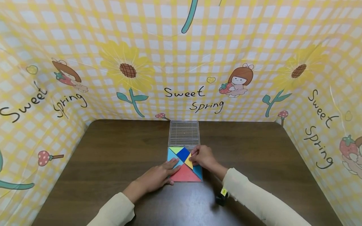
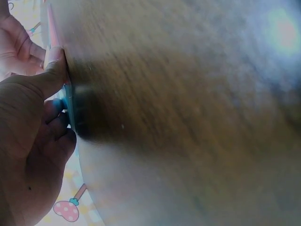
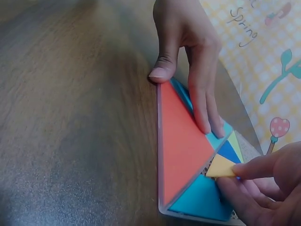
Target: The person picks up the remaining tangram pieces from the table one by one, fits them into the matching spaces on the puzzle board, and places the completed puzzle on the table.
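A tangram in a clear tray (image 3: pixel 160 141) lies on the table, with a red triangle (image 1: pixel 185 175), a light blue triangle (image 1: pixel 171 153), a dark blue square (image 1: pixel 183 154), a light green piece (image 1: pixel 176 149) and a blue piece (image 1: pixel 198 172). My right hand (image 1: pixel 204 157) pinches a yellow tangram piece (image 3: pixel 220 166) between thumb and fingertips at the tray's right side, beside the dark blue square. Speckled tray floor shows around the yellow piece. My left hand (image 1: pixel 158 175) rests straight fingers on the light blue triangle, its thumb at the tray's near corner.
The tray's hinged, open lid (image 1: pixel 184 133) lies flat behind it, reaching the back edge of the brown table (image 1: pixel 127 138). A black object with a yellow tag (image 1: pixel 222 197) is at the right wrist. Yellow checked cloth (image 1: pixel 181 62) stands around the back and sides.
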`<move>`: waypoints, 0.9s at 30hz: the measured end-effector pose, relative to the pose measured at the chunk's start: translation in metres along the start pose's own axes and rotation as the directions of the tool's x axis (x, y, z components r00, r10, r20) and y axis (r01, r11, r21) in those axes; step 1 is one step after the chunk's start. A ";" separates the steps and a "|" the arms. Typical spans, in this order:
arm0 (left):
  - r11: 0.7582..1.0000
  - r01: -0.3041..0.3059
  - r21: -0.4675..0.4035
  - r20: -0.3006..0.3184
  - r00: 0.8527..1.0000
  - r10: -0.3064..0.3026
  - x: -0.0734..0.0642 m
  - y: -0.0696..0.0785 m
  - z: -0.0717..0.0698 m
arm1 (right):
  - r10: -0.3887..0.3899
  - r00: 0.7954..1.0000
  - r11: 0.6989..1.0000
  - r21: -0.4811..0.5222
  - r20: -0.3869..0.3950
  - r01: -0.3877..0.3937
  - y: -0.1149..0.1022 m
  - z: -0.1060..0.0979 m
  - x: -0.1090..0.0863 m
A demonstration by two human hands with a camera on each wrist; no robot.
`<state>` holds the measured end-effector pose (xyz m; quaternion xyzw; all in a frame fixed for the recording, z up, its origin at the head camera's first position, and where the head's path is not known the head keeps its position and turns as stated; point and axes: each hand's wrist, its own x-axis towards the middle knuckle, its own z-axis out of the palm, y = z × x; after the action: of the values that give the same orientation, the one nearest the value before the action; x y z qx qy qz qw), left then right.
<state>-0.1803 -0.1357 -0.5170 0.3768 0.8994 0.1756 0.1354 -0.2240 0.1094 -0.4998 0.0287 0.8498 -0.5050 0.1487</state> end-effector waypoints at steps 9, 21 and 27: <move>1.000 0.008 0.003 0.003 1.000 -0.008 0.000 0.001 -0.001 | -0.110 0.994 0.985 -0.133 0.010 0.110 -0.002 0.003 -0.001; 1.000 -0.015 0.001 -0.010 1.000 0.015 0.000 0.001 0.001 | -0.186 0.982 0.929 -0.330 -0.028 0.166 0.004 0.005 0.004; 1.000 -0.019 0.009 -0.018 1.000 0.019 0.001 0.000 0.002 | -0.242 0.969 0.905 -0.371 -0.050 0.207 0.003 0.008 0.004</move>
<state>-0.1799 -0.1346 -0.5188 0.3843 0.8977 0.1761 0.1239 -0.2257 0.1040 -0.5072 -0.0736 0.9320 -0.3510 0.0519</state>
